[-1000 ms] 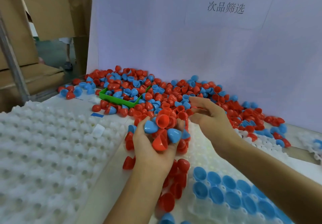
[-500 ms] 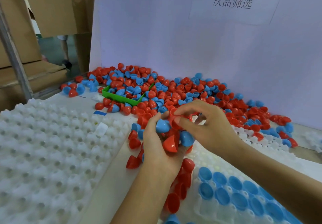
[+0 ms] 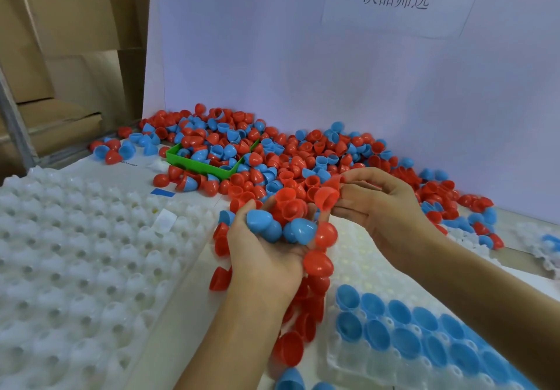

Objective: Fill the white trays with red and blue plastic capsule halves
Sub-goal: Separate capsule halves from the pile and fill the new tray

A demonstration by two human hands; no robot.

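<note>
My left hand point(image 3: 266, 256) is cupped palm up over the table's middle, holding a handful of red and blue capsule halves point(image 3: 288, 219). My right hand point(image 3: 381, 207) is just to its right, pinching one red capsule half point(image 3: 325, 197) between thumb and fingers above the handful. A big loose pile of red and blue halves point(image 3: 303, 156) spreads along the back wall. A white tray point(image 3: 357, 271) under my right arm has several blue halves point(image 3: 406, 332) seated in its pockets. Another white tray point(image 3: 75, 262) lies at the left with bare pockets.
A green bin point(image 3: 200, 163) with halves in it sits in the pile at the back left. Several red halves point(image 3: 303, 323) lie between the two trays below my left hand. A white wall with a printed sign stands behind; cardboard boxes point(image 3: 69, 40) stand at left.
My right hand came from the pile to my left hand and picked a red half out of the handful. The view has shifted closer.
</note>
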